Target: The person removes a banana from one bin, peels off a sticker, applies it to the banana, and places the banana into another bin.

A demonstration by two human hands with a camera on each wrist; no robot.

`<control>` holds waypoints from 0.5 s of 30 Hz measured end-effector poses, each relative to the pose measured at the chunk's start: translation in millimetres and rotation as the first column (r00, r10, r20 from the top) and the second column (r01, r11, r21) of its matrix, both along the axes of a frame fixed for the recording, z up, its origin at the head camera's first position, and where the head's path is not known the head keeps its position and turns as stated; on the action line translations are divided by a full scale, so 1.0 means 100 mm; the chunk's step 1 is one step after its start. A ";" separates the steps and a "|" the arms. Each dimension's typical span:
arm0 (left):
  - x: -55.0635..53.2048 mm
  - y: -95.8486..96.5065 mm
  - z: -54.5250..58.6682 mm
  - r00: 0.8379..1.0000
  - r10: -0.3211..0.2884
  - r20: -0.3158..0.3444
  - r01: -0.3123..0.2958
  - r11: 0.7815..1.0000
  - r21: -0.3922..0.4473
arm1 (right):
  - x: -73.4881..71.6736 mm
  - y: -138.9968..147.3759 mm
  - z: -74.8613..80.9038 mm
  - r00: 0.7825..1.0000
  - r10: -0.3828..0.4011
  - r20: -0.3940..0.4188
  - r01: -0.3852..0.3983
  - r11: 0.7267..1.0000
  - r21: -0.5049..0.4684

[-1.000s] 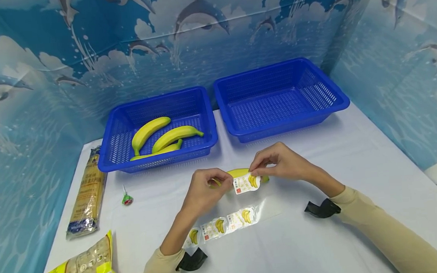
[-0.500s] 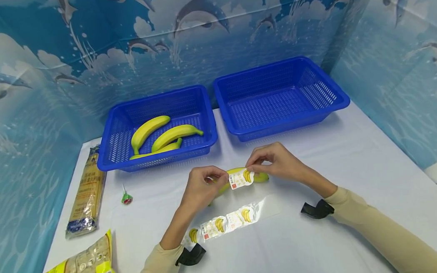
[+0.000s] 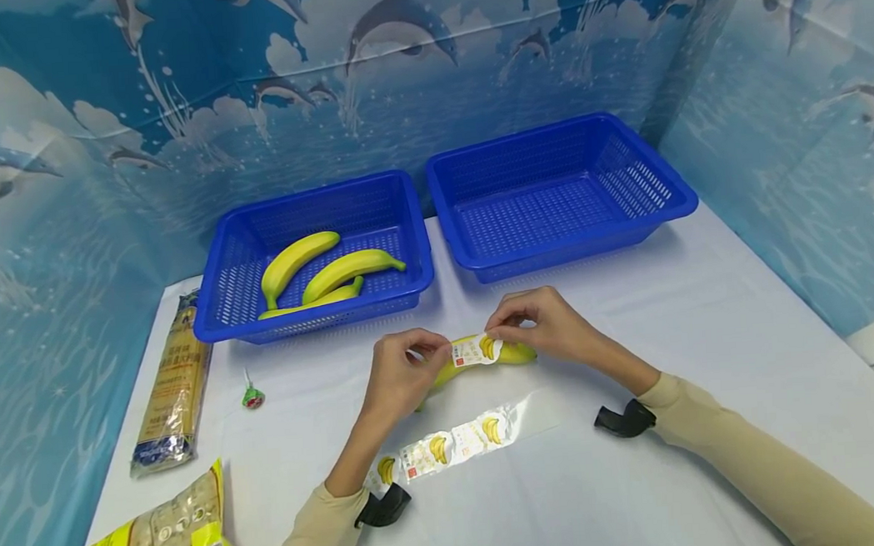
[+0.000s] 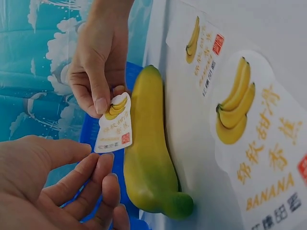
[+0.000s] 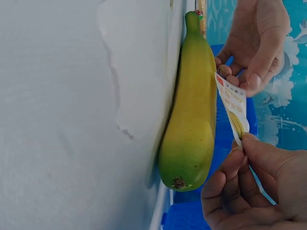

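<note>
A strip of labels point(image 3: 440, 452) is lying this side of the grip. The left hand point(image 3: 404, 373) and right hand point(image 3: 543, 323) are pinching opposite ends of a single label point(image 3: 468, 352) just over a lying banana point(image 4: 151, 136). Beyond them, a blue basket point(image 3: 367, 309) is holding more bananas point(image 3: 350, 270), a second basket point(image 3: 556, 251) standing to its right.

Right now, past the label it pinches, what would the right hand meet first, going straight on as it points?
Probably the banana, which lies just beyond the right hand in its wrist view, though depth is unclear.
</note>
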State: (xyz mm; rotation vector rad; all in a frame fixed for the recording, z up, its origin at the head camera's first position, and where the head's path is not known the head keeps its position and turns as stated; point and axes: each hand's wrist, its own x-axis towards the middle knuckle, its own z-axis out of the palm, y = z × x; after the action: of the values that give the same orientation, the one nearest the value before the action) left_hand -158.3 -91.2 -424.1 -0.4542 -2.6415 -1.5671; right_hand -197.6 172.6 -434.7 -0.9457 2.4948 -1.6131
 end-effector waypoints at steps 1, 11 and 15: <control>0.00 0.00 -0.01 1.000 0.004 -0.014 -0.004 1.000 -0.008 | 0.00 0.00 0.00 1.000 -0.004 -0.001 0.004 1.000 0.005; -0.02 -0.03 -0.03 0.998 -0.043 0.041 0.049 0.985 -0.168 | -0.03 0.00 -0.01 1.000 -0.011 0.011 0.011 1.000 0.015; -0.01 -0.03 -0.05 0.993 -0.042 0.109 0.066 0.972 -0.227 | -0.05 0.00 -0.02 1.000 -0.004 0.031 0.003 1.000 0.019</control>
State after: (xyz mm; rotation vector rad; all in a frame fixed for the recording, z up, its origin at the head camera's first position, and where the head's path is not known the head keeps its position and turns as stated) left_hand -159.5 -94.6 -429.5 -0.4705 -2.9305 -1.3365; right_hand -202.3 173.0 -437.0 -0.9077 2.4879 -1.5899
